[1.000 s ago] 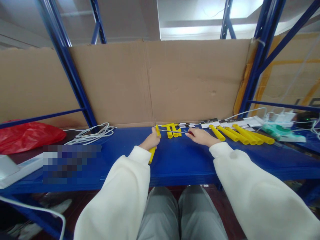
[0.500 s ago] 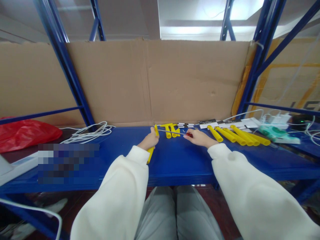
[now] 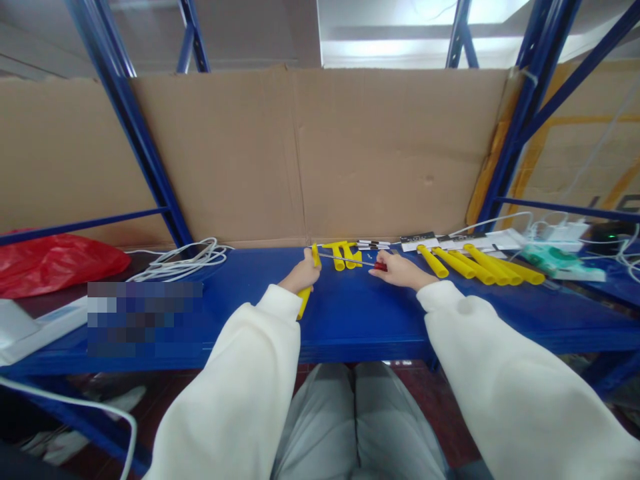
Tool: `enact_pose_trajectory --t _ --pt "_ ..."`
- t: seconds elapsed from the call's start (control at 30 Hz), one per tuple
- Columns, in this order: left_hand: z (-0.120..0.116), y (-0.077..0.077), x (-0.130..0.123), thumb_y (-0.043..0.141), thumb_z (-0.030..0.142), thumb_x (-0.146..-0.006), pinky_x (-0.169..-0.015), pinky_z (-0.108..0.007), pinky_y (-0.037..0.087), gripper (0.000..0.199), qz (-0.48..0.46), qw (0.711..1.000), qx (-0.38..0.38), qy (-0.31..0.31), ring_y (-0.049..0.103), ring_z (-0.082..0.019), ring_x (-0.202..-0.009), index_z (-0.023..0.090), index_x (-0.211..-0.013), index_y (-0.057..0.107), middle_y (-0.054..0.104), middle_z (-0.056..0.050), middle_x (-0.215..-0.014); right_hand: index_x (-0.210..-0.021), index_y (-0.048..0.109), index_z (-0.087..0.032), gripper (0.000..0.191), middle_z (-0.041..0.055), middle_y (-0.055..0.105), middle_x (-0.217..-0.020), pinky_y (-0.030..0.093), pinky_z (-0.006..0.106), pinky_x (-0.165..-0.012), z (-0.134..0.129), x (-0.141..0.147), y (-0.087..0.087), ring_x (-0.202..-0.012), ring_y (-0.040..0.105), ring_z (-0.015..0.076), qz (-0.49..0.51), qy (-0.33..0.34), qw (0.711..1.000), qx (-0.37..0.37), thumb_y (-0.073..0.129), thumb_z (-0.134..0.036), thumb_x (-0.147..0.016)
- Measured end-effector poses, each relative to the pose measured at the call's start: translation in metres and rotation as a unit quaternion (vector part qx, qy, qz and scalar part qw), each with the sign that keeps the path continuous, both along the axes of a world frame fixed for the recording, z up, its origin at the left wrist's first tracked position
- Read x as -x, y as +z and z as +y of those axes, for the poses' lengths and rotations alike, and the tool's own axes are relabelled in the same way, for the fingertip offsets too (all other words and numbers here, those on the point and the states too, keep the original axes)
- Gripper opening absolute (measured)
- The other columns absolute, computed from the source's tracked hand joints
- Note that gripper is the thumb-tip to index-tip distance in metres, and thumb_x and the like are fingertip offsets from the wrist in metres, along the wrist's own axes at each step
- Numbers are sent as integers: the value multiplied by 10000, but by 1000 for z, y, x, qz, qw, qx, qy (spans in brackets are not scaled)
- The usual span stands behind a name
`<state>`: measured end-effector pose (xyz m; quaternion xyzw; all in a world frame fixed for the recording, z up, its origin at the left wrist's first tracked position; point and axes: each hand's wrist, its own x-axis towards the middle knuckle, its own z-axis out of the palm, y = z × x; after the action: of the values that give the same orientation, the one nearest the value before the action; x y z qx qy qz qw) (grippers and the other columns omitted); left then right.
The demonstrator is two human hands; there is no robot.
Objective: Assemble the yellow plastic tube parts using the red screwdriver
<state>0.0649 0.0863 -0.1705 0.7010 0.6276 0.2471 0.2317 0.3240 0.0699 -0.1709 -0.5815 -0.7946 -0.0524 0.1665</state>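
My left hand (image 3: 303,272) is closed around a yellow tube (image 3: 304,305) with a yellow piece across its top end, standing tilted over the blue table. In my right hand (image 3: 399,270) is a screwdriver (image 3: 350,259); my fingers wrap its red handle, and its long metal shaft points left. The shaft's tip meets the top of the yellow tube, though the exact contact is too small to make out. Behind the shaft lie yellow T-shaped pieces (image 3: 339,257). Several loose yellow tubes (image 3: 480,268) lie side by side to the right of my right hand.
A cardboard sheet (image 3: 390,153) stands along the back of the blue table (image 3: 360,320). Coiled white cable (image 3: 185,261) and a red plastic bag (image 3: 60,265) lie at left. White-and-black papers (image 3: 465,241), a green-and-white packet (image 3: 555,260) and cables sit at right. Blue posts (image 3: 145,147) rise at both sides.
The view has shifted slightly. Both hands keep their grips, with the screwdriver's shaft still at the top of the tube.
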Motion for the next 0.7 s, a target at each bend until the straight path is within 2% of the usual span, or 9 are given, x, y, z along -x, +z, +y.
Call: enact_pose_trajectory --t 0.17,0.33,0.5,0.6,0.7 --pt "2 0 0 451 221 -955 -466 -257 492 438 -1 1000 0 9 621 -164 -509 147 -1348 271 669 -119 -936 -879 597 -198 252 109 729 -949 437 286 -714 3 1 0 -842 670 212 -19 27 999 23 411 -316 -1002" --pt "-3 3 -1 455 200 -950 -456 -256 486 426 1 1000 3 8 609 -155 -485 138 -1332 276 678 -133 -959 -869 581 -206 130 75 717 -853 418 277 -654 1 1 2 -760 652 205 5 24 1000 0 576 -324 -922" --pt "-9 7 -3 471 190 -943 -462 -268 496 427 7 1000 8 10 618 -165 -488 134 -1324 288 686 -147 -971 -967 553 -204 203 74 720 -869 406 269 -634 -5 3 4 -745 651 206 15 -4 1000 5 664 -343 -868" --pt "-11 9 -3 464 197 -947 -471 -271 505 424 6 1000 11 7 631 -171 -504 135 -1325 281 690 -157 -995 -1002 579 -196 212 96 728 -905 426 279 -669 -5 4 4 -788 665 222 19 -6 1000 6 588 -389 -917" --pt "-11 10 -3 441 190 -955 -474 -271 506 405 6 1000 10 5 628 -169 -504 130 -1318 272 695 -167 -1008 -940 629 -189 270 115 736 -929 433 296 -701 -3 4 4 -831 673 239 -4 5 1000 10 444 -380 -984"
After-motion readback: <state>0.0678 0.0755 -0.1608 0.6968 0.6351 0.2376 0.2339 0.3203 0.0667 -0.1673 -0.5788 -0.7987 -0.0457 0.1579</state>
